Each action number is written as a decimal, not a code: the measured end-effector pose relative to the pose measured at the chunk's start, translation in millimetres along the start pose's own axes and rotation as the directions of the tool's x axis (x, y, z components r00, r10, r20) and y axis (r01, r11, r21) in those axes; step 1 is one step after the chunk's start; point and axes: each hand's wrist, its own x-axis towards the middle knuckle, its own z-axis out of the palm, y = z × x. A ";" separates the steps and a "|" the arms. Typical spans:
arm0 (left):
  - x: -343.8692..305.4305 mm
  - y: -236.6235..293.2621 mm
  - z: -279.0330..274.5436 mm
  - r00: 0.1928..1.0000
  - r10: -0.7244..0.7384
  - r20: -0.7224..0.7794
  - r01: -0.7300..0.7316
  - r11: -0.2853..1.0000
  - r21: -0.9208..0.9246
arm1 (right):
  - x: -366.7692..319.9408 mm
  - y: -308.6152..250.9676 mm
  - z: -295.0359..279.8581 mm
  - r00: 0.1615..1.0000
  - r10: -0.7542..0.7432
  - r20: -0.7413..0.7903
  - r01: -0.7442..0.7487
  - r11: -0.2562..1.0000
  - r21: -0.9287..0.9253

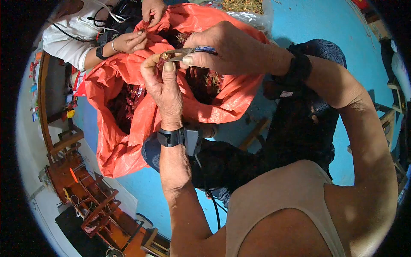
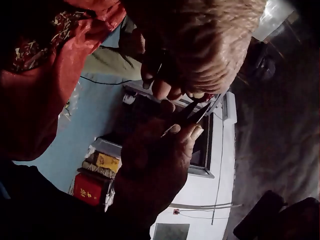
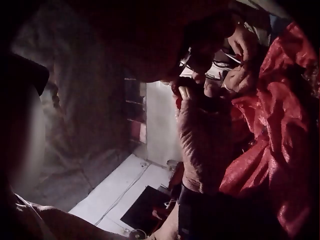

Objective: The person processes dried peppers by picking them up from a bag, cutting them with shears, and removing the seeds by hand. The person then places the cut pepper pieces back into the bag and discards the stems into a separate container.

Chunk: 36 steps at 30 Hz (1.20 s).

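Observation:
My left hand (image 1: pixel 166 92) pinches a small dark red dried chili (image 1: pixel 162 63) between thumb and fingers, its pale end facing up. In my right hand (image 1: pixel 233 48) is a pair of scissors (image 1: pixel 209 50) with a blue handle, gripped by curled fingers. The scissor blades point left and meet the chili's pale end at my left fingertips. Below both hands lies an open red woven sack (image 1: pixel 231 100) of dark red dried chilies (image 1: pixel 203 83). In the left wrist view the blades (image 2: pixel 202 112) show between the two hands; the right wrist view is dark around the fingertips.
Across the sack, another person's hands (image 1: pixel 128 42) hold a small red piece. A second pile of chilies (image 1: pixel 124 107) lies in the sack's left part. A clear plastic bag (image 1: pixel 257 17) of yellowish bits stands beyond. Wooden furniture (image 1: pixel 96 205) is at lower left on the blue floor (image 1: pixel 299 21).

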 end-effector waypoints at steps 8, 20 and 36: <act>-1.6 2.6 4.2 0.987 0.159 0.011 -0.154 0.932 0.328 | -2.6 -2.9 0.0 1.000 0.022 0.016 -0.021 0.996 -0.086; -5.4 1.4 11.6 0.996 0.076 0.051 -0.073 0.995 -0.062 | -3.7 12.6 11.6 0.999 -0.001 -0.055 0.009 0.991 0.135; -3.2 6.6 12.2 0.997 0.026 0.069 -0.019 0.996 -0.088 | 1.1 -0.1 -14.8 0.996 -0.054 0.076 0.053 0.998 0.016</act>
